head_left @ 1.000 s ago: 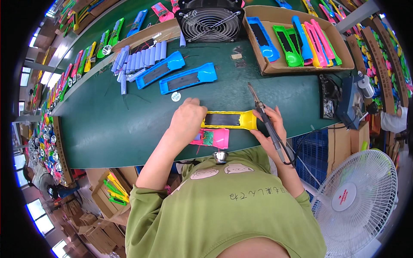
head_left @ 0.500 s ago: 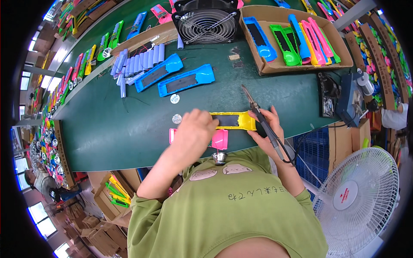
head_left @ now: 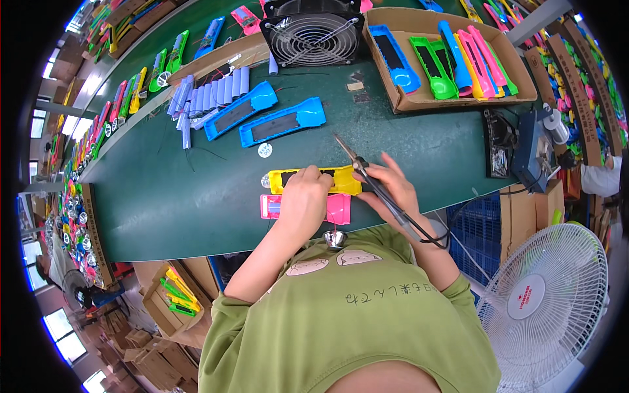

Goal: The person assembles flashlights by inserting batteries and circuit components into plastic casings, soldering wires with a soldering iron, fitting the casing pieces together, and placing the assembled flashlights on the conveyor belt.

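Observation:
My right hand (head_left: 392,190) is wrapped round a soldering iron (head_left: 386,196), its tip pointing up and left over the table. Its fingertips also touch the right end of a yellow plastic shell (head_left: 346,178) with a black strip inside. My left hand (head_left: 305,198) has curled fingers closed on the middle of that shell; the fingertips are partly hidden. Just nearer to me, partly under my left hand, lies a pink shell (head_left: 339,209) holding a lilac cell (head_left: 274,207). A small silver reflector cup (head_left: 335,240) hangs by a wire at the table edge.
Two blue shells (head_left: 283,123) and a pile of lilac cells (head_left: 223,88) lie beyond my hands. A black fan (head_left: 312,39) and a cardboard box (head_left: 393,98) of coloured shells stand at the back. A blue soldering station (head_left: 532,147) sits right; a white fan (head_left: 544,308) stands lower right.
The yellow shell has shifted left along with my right hand and the soldering iron, covering part of a round sticker. My left hand has moved slightly right and nearer, onto the shell.

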A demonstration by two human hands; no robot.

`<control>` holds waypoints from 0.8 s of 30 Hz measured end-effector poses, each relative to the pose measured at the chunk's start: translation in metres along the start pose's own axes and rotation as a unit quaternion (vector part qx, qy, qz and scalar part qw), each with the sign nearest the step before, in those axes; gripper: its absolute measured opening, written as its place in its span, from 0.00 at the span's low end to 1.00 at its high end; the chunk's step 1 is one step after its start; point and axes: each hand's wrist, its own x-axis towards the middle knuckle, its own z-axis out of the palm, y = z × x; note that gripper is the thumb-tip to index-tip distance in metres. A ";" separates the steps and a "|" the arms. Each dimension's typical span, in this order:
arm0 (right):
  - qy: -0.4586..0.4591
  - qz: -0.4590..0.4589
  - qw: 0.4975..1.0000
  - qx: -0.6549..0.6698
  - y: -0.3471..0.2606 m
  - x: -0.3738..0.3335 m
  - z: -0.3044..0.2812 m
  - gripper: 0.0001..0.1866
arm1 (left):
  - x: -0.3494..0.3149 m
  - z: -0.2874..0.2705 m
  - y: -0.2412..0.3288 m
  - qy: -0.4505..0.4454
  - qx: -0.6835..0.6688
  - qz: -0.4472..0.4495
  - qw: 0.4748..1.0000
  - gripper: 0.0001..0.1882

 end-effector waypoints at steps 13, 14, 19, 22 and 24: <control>0.120 0.319 0.869 0.359 0.001 -0.002 -0.025 0.09 | 0.011 -0.002 -0.004 -0.063 0.027 -0.049 0.996 0.01; 0.120 0.319 0.868 0.360 0.002 -0.002 -0.023 0.09 | 0.012 -0.003 -0.004 -0.065 0.026 -0.049 0.996 0.01; 0.099 0.328 0.876 0.339 0.007 -0.002 -0.015 0.08 | 0.012 -0.003 -0.004 -0.062 0.016 -0.055 0.996 0.01; 0.105 0.338 0.872 0.339 0.007 -0.004 -0.012 0.08 | 0.012 -0.002 -0.005 -0.061 0.012 -0.057 0.996 0.01; 0.112 0.334 0.872 0.338 0.007 -0.006 -0.010 0.08 | 0.011 -0.002 -0.005 -0.061 0.010 -0.058 0.996 0.01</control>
